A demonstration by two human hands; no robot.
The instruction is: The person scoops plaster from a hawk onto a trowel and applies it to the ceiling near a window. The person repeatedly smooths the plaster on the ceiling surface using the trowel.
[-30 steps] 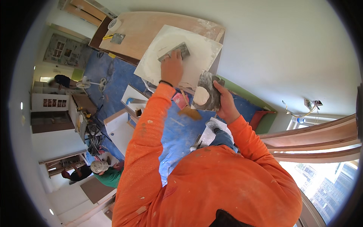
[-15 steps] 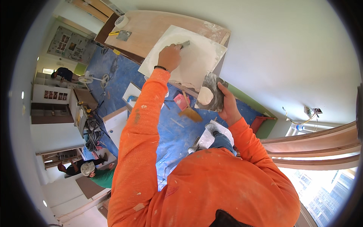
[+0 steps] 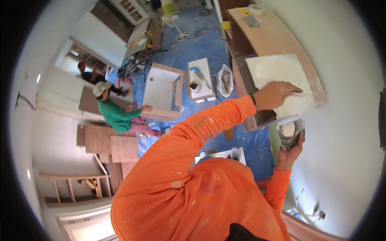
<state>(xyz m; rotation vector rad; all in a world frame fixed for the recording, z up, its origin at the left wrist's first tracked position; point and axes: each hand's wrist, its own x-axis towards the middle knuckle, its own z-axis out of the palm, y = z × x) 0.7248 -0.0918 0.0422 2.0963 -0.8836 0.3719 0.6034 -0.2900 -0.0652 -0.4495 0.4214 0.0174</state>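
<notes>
My left hand (image 3: 275,95) is closed, fingers stretched forward, on a putty knife whose blade mostly hides beneath them. It rests over the near part of a pale board (image 3: 277,64) coated with cream-white putty. The board lies on top of a wooden cabinet (image 3: 243,86). Just nearer, my right hand (image 3: 290,154) grips a dark, smeared flat plate (image 3: 297,134) from below, thumb along its edge. A round lump of white putty (image 3: 288,129) sits on that plate.
A second scraper (image 3: 252,21) and a tape roll (image 3: 256,9) lie on the cabinet's far end. To the left, a co-worker in green (image 3: 116,114) touches a wooden frame panel (image 3: 161,90). Blue sheeting covers the floor; a white wall (image 3: 341,100) borders my right.
My view has swung left, so the cabinet and board now appear farther right. On the board, my left hand has come from the middle toward the near edge, close to the plate.
</notes>
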